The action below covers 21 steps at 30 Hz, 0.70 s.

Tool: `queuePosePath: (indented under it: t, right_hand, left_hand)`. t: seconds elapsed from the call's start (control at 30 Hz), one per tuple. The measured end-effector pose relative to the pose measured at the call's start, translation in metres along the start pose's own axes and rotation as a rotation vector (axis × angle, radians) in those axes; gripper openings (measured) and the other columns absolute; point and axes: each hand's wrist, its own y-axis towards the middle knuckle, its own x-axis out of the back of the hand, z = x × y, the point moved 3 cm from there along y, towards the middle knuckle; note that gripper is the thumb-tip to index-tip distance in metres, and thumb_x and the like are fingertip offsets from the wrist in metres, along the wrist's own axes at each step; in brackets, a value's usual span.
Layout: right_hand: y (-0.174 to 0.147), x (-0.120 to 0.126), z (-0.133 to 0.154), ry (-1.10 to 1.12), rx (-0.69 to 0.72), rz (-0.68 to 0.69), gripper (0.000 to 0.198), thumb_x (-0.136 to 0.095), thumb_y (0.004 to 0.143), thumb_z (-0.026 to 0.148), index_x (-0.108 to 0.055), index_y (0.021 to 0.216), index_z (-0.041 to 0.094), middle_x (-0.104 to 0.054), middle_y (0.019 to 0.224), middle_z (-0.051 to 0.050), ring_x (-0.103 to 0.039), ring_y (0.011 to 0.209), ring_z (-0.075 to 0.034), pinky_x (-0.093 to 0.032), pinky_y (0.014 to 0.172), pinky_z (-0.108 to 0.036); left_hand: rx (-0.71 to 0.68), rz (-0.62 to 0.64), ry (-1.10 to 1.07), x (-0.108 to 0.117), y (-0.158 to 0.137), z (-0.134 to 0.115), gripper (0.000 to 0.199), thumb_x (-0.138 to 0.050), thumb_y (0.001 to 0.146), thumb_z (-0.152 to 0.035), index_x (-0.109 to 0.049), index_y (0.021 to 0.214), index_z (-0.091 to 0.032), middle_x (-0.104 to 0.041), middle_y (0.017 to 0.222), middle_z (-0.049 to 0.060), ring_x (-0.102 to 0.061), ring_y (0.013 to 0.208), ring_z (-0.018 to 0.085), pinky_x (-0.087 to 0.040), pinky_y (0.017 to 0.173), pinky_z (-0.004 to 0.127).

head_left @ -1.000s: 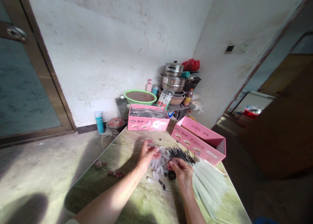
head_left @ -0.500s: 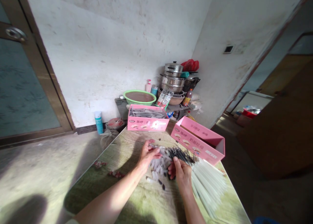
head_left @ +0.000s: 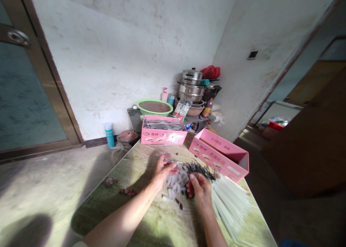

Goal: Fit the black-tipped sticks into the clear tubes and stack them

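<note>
My left hand (head_left: 163,172) is curled above a pile of small translucent white pieces (head_left: 175,183) on the table (head_left: 127,214). Whatever lies between its thumb and fingers is too small to name. Just right of the pile, my right hand (head_left: 199,186) has its thumb pressed to the bent forefinger, and what it pinches is hidden. Behind that hand lies a bundle of thin sticks with dark ends (head_left: 198,169). Long pale green-white strips (head_left: 229,205) fan out to its right. Small black pieces (head_left: 179,204) lie in front of the pile.
A pink box (head_left: 163,137) filled with grey strips stands at the table's far edge. Another pink box (head_left: 218,155), open-topped, is to its right. Behind them are a green basin (head_left: 154,113) of brownish contents, stacked steel pots (head_left: 191,90) and a bottle (head_left: 207,108).
My right hand has shifted very slightly left, its thumb tip moving the same way. The left hand stays in nearly the same place, as do the boxes and piles.
</note>
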Motion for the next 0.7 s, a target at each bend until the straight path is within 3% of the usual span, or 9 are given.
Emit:
queuePosePath:
  t: [0.1,0.23,0.33,0.43,0.6,0.7]
  right_hand:
    - [-0.001,-0.0021,0.0041,0.008,0.017,0.016,0.045,-0.081,0.073,0.064,-0.065,0.074,0.022,-0.063,0.055,0.0,-0.053,0.042,-0.015,-0.039,0.037,-0.025]
    - [-0.0029,-0.003,0.0042,-0.051,-0.034,0.028,0.056,-0.063,0.084,0.074,-0.064,0.066,0.021,-0.06,0.048,-0.002,-0.049,0.036,-0.015,-0.033,0.033,-0.026]
    - [-0.0033,-0.0021,0.0037,-0.045,-0.024,0.018,0.049,-0.072,0.079,0.07,-0.067,0.076,0.021,-0.062,0.051,0.0,-0.05,0.037,-0.015,-0.034,0.034,-0.025]
    - [-0.0026,-0.0024,0.0025,-0.043,-0.001,0.028,0.047,-0.077,0.077,0.066,-0.064,0.073,0.021,-0.061,0.05,0.001,-0.049,0.037,-0.013,-0.034,0.035,-0.023]
    - [-0.0018,-0.0031,0.0001,-0.057,-0.055,0.033,0.061,-0.056,0.087,0.077,-0.066,0.071,0.02,-0.06,0.045,-0.002,-0.046,0.032,-0.014,-0.028,0.032,-0.024]
    - [-0.0022,-0.0024,0.0024,-0.071,-0.014,0.035,0.053,-0.067,0.082,0.072,-0.063,0.068,0.021,-0.061,0.048,-0.001,-0.048,0.036,-0.013,-0.03,0.035,-0.024]
  left_hand:
    - [0.003,-0.001,0.005,-0.0002,0.0,-0.0005,0.072,-0.096,0.058,-0.037,-0.055,0.115,-0.02,-0.068,0.075,-0.002,-0.072,0.058,0.02,-0.059,0.056,0.03]
    - [0.006,0.007,0.007,-0.0005,-0.0005,-0.0007,0.072,-0.095,0.059,-0.038,-0.055,0.115,-0.021,-0.067,0.075,-0.002,-0.073,0.058,0.021,-0.06,0.056,0.03]
    - [0.007,-0.006,0.005,-0.0005,-0.0008,-0.0012,0.072,-0.096,0.058,-0.038,-0.055,0.115,-0.02,-0.067,0.075,-0.003,-0.073,0.058,0.02,-0.06,0.055,0.029]
    - [0.007,-0.001,0.003,-0.0014,-0.0015,-0.0024,0.074,-0.096,0.058,-0.039,-0.054,0.116,-0.019,-0.068,0.074,-0.002,-0.072,0.057,0.02,-0.06,0.055,0.029]
    - [0.01,-0.002,0.006,-0.002,-0.0026,-0.0037,0.076,-0.096,0.058,-0.039,-0.054,0.117,-0.018,-0.067,0.075,-0.002,-0.073,0.058,0.02,-0.061,0.055,0.03]
    - [0.013,-0.005,0.009,-0.0015,-0.0019,-0.0038,0.076,-0.096,0.057,-0.039,-0.054,0.117,-0.019,-0.067,0.075,-0.002,-0.073,0.058,0.02,-0.061,0.055,0.029]
